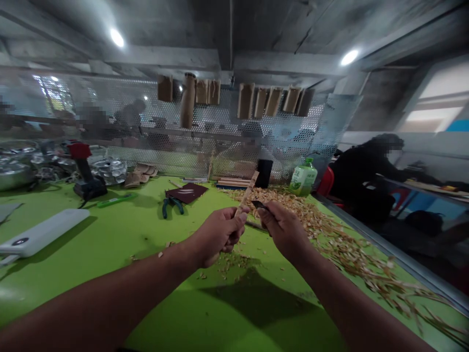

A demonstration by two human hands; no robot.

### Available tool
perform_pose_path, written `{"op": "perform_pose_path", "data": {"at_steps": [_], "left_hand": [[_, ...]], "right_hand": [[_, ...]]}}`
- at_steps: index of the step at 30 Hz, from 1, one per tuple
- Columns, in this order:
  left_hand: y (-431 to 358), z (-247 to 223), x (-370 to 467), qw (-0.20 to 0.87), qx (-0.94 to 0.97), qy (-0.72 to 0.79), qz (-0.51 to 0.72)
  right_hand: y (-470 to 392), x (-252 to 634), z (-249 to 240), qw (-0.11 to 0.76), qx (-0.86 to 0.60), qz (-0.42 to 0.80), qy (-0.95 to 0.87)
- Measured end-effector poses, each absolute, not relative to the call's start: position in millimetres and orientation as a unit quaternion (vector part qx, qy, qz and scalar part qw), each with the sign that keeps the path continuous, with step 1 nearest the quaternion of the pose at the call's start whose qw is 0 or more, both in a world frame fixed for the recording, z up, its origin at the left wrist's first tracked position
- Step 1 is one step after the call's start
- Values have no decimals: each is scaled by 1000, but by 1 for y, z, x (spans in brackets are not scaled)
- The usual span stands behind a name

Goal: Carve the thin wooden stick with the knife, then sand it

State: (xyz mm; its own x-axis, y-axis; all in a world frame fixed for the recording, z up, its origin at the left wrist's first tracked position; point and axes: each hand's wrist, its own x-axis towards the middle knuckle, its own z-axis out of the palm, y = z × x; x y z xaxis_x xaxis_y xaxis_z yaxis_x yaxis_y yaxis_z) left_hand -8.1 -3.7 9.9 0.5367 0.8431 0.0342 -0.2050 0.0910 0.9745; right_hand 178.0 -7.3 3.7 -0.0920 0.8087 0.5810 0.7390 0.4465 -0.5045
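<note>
My left hand [222, 233] is closed around the lower end of a thin wooden strip [249, 189], which points up and away from me. Just to its right, my right hand [285, 230] grips a small dark blade, seemingly a carving knife [259, 205], whose tip lies close beside the strip. I cannot tell whether blade and wood touch. The knife's handle is mostly hidden in my fingers. Below both hands, small wood chips [234, 266] are scattered on the green tabletop [164, 298].
Wood shavings [330, 230] heap along the right side. A green-labelled bottle [304, 177], pliers [172, 205], a dark red sheet [188, 192], a cordless drill [84, 168] and a white device [47, 232] stand or lie around. A perforated metal screen [223, 142] closes the back. A person [366, 171] sits at right.
</note>
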Motion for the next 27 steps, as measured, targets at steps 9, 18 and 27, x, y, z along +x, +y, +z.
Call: {"op": "perform_pose_path", "data": {"at_steps": [9, 18, 27], "left_hand": [[-7, 13, -9, 694, 565, 289, 340], [-11, 17, -9, 725, 537, 266, 340], [-14, 20, -7, 716, 527, 289, 354]], "right_hand": [[-11, 175, 5, 386, -543, 20, -745], [-10, 175, 6, 372, -567, 28, -735], [-9, 173, 1, 373, -561, 74, -735]]}}
